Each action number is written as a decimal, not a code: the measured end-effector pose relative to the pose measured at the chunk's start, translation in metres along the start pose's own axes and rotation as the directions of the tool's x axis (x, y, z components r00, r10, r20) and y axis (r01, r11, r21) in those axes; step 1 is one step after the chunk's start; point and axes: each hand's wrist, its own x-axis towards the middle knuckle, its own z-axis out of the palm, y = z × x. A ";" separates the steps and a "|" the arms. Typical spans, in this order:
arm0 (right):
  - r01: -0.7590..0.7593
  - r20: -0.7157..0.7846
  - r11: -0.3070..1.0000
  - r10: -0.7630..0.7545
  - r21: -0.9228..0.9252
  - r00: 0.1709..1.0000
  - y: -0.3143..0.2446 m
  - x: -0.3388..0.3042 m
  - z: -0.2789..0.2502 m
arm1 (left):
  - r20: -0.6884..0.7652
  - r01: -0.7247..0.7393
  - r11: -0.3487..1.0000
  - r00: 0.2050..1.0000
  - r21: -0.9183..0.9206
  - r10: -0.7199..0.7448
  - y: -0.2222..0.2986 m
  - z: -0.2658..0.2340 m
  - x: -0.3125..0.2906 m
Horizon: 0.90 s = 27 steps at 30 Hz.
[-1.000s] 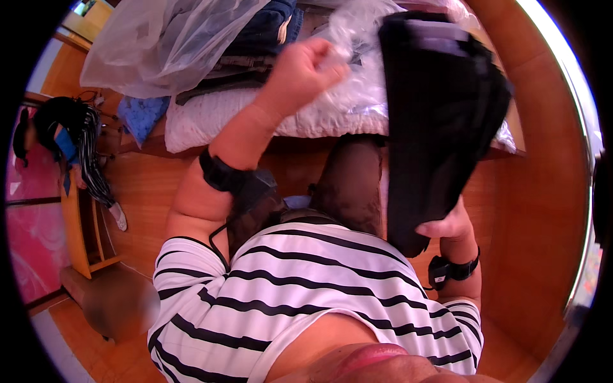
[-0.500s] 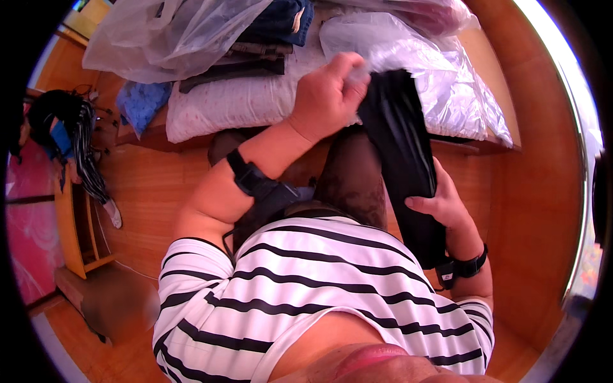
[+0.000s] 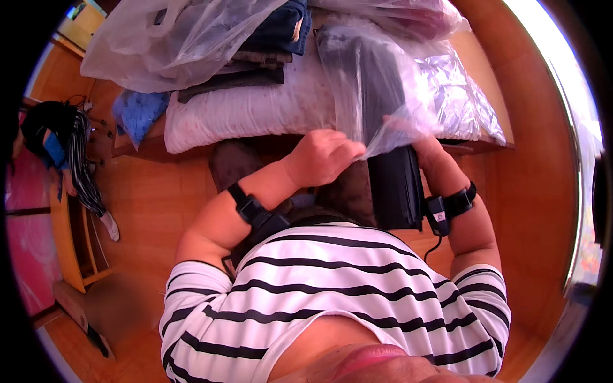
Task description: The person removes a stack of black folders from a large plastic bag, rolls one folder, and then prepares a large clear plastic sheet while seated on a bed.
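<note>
A long, flat-folded black garment [image 3: 394, 191] lies partly inside a clear plastic bag [image 3: 348, 96]. Its near end sticks out of the bag's mouth toward my body. My left hand [image 3: 324, 156] is closed, pinching the bag's edge on the left side of the garment. On the other side, my right hand [image 3: 424, 150] grips the black garment near the bag's mouth, some of its fingers covered by the plastic. The far part of the garment shows dimly through the plastic.
Beyond my knees is a bed edge with a pale cushion [image 3: 249, 115]. Folded dark clothes [image 3: 236, 83] and a large plastic bag [image 3: 159, 51] lie on it, left. A blue bundle [image 3: 139, 115] sits at its left corner. At far left another person [image 3: 70, 147] bends over near a wooden frame [image 3: 73, 236].
The black garment's far end has gone into the clear bag. My left hand has moved down and nearer, drawing the bag's edge over it. My right hand has moved up toward the bag's mouth.
</note>
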 end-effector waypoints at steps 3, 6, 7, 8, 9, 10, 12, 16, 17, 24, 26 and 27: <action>0.003 -0.044 0.974 0.007 0.228 0.999 0.006 0.017 -0.010 | 0.005 0.057 0.998 0.998 -0.019 -0.057 -0.002 -0.013 -0.022; 0.043 0.153 0.967 -0.083 0.250 0.985 0.002 0.002 0.015 | 0.180 0.194 0.980 0.966 -0.036 -0.185 -0.006 -0.015 -0.029; 0.186 0.077 0.965 -0.202 0.184 0.976 0.002 0.003 0.028 | 0.132 0.201 0.977 0.973 -0.073 -0.190 -0.007 -0.011 -0.027; 0.147 0.052 0.967 -0.162 0.208 0.985 -0.001 0.005 0.039 | 0.084 0.210 0.972 0.976 -0.106 -0.202 -0.008 -0.006 -0.024; 0.110 0.029 0.966 -0.120 0.233 0.992 -0.006 0.009 0.049 | 0.037 0.218 0.966 0.976 -0.139 -0.215 -0.008 -0.003 -0.024; 0.077 0.002 0.963 -0.080 0.259 0.997 -0.011 0.015 0.053 | 0.027 0.210 0.969 0.978 -0.133 -0.208 -0.006 -0.004 -0.027; 0.124 -0.047 0.935 -0.115 0.334 0.992 -0.001 0.057 0.019 | -0.003 0.174 0.976 0.984 -0.129 -0.176 -0.002 -0.004 -0.030; 0.037 -0.230 0.986 0.001 0.162 0.973 -0.008 0.082 0.037 | 0.018 0.130 0.989 0.991 -0.069 -0.129 0.003 -0.041 -0.021; 0.002 -0.289 0.985 0.049 0.172 0.956 -0.013 0.073 0.057 | 0.100 0.134 0.988 0.987 -0.071 -0.127 -0.001 -0.046 -0.022; 0.349 -0.072 0.936 -0.345 0.046 0.936 0.009 0.119 0.015 | -0.037 0.158 0.985 0.986 -0.068 -0.161 0.002 -0.036 -0.039; 0.399 0.010 0.915 -0.399 -0.056 0.917 0.003 0.119 0.013 | -0.120 0.124 0.991 0.984 -0.050 -0.129 0.002 -0.046 -0.027; 0.387 0.023 0.770 -0.437 -0.507 0.899 -0.002 0.111 0.016 | -0.164 0.075 0.996 0.983 -0.039 -0.080 0.000 -0.048 -0.023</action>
